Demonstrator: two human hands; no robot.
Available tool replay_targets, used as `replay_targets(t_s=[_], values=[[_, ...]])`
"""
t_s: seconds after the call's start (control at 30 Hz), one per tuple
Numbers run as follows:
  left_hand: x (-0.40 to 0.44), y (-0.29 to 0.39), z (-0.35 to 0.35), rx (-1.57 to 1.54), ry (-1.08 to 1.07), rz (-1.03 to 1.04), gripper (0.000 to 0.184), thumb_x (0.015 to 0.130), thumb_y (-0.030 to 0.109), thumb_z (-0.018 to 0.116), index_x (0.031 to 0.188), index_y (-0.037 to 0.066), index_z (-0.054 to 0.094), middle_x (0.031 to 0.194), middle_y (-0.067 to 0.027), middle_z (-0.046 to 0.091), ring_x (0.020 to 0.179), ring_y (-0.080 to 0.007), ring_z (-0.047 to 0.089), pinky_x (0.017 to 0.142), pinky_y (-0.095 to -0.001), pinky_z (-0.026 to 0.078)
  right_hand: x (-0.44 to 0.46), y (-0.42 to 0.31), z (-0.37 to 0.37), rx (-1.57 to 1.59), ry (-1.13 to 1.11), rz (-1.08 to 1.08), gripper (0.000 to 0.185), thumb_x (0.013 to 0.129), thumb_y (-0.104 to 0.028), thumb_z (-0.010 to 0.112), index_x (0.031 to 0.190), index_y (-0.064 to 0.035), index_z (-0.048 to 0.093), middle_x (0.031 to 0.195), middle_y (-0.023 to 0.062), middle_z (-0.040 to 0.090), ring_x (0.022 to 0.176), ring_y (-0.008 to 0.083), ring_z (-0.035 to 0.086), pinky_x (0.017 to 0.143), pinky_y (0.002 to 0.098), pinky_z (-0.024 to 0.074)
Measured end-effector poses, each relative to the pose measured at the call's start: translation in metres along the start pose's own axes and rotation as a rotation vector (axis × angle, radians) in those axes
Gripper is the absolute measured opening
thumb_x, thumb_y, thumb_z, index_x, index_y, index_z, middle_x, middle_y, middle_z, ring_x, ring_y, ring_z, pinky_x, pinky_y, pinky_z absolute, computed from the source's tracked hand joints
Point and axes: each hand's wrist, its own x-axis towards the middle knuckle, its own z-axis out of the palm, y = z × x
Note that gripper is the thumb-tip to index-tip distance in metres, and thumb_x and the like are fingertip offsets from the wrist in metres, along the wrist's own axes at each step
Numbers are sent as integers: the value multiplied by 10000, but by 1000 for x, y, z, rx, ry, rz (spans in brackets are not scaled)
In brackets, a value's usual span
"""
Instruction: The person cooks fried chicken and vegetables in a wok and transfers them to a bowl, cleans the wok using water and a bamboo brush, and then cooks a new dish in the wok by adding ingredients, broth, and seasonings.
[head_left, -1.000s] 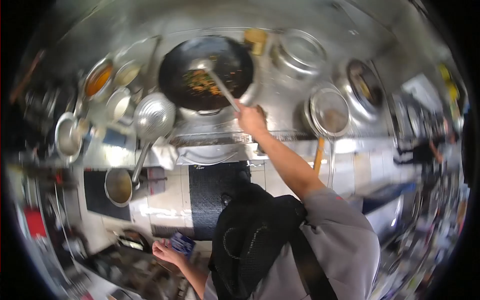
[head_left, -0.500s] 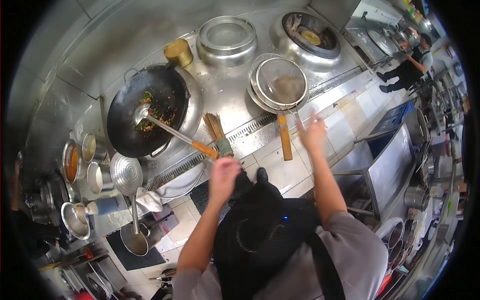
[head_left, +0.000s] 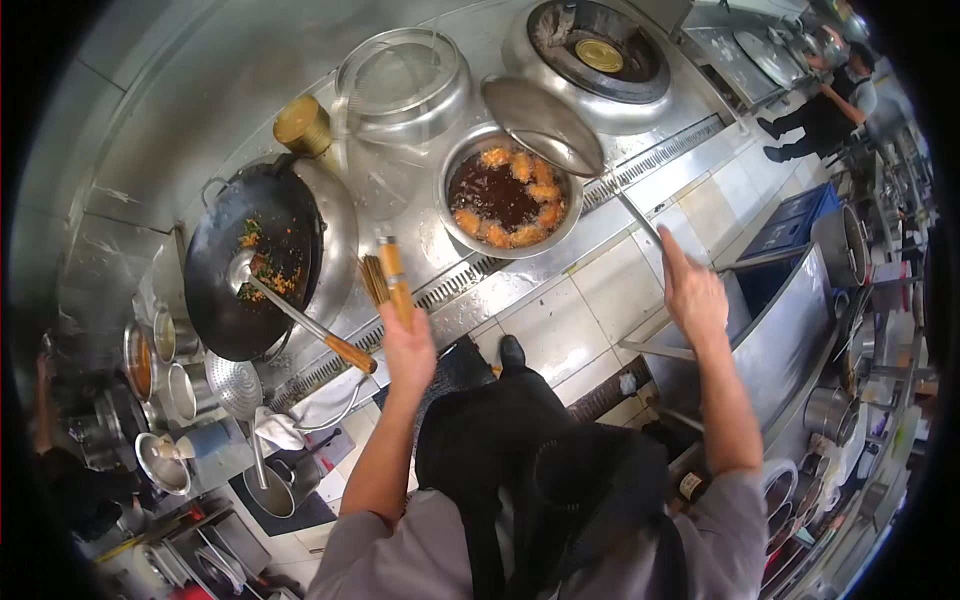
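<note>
In the head view, my left hand (head_left: 408, 350) is closed around the wooden handle (head_left: 394, 275) of a round mesh strainer (head_left: 400, 75). The strainer is smeared by motion over the back of the stove. My right hand (head_left: 695, 297) grips the metal handle of a large shallow round scoop (head_left: 543, 125), its index finger along the handle. The scoop is tilted above the rim of a metal pot (head_left: 449, 214). Several golden-brown fried pieces (head_left: 527, 235) lie around the edge of the dark bubbling oil (head_left: 495, 193). I cannot tell whether the scoop is perforated.
To the left, a black wok (head_left: 215, 300) holds chopped food and a ladle (head_left: 310, 325). A bamboo brush (head_left: 373, 278) lies near my left hand. A tin can (head_left: 302, 126) and another burner (head_left: 590, 90) stand behind. A co-worker (head_left: 840, 100) stands at far right.
The strainer has come off the pot and moved left in my left hand, uncovering the oil and fried pieces. My right hand has taken hold of the scoop and raised it.
</note>
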Motion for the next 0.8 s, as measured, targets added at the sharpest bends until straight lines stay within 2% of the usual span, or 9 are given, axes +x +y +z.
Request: replay_targets(t_s=[0.07,0.2,0.27,0.4,0.47,0.5,0.57,0.6,0.8], values=[[10,-13,-19,54,100,107,250,1040,179,585,1206,19,491,910,-211,646,813,-371,659,754,-476,517,31,-6,-8,-277,-145,-80,507,1025,-106,497,1531,-134,502,929,186,753,841,368,762,713,487,611],[5,-2,-28,120,172,112,252,1040,177,589,1202,10,493,901,-217,639,817,-383,654,757,-473,511,68,-49,-14,-357,-356,-135,536,1009,-80,460,1542,-136,481,1037,218,748,905,379,757,794,474,625],[6,-27,-27,110,178,268,213,1057,122,574,1219,53,454,738,-26,544,492,-96,494,444,-279,443,79,-67,-11,-453,-491,-165,551,1003,-102,474,1553,-138,474,1038,231,744,907,378,759,805,476,627],[-1,-34,-27,-20,171,236,213,1053,117,582,1202,36,452,726,-22,545,487,-100,502,437,-286,432,123,-47,-11,-446,-567,-142,525,986,-127,481,1504,-151,560,954,244,747,957,355,764,813,468,625],[-6,-27,-33,-101,117,60,258,1045,168,588,1205,-7,486,901,-209,592,800,-360,628,762,-461,503,145,-12,7,-130,-440,-394,492,959,-151,543,1437,-202,646,738,185,714,705,284,751,632,452,618],[-5,-32,-33,-108,125,57,258,1045,168,588,1205,-7,486,901,-209,592,800,-360,628,762,-461,503,149,-15,1,-136,-439,-403,492,959,-151,543,1437,-202,646,738,185,714,705,284,751,632,452,618],[2,-47,-28,-125,62,40,276,1047,176,585,1221,-10,478,913,-214,595,809,-374,628,768,-470,503,162,-25,-23,79,-847,174,463,972,-228,509,1394,-164,689,634,122,635,522,205,656,481,394,579],[4,-50,-24,-138,77,43,276,1047,176,585,1221,-10,478,913,-214,595,809,-374,628,768,-470,503,163,-8,-9,199,-894,207,485,969,-255,563,1437,-163,656,576,57,545,399,149,506,366,348,486],[-1,-38,-15,-17,56,21,298,1045,210,581,1245,17,472,942,-257,630,867,-467,650,775,-512,503,139,43,58,554,-977,321,515,955,-210,595,1462,-124,627,583,25,512,400,124,458,349,321,405]])
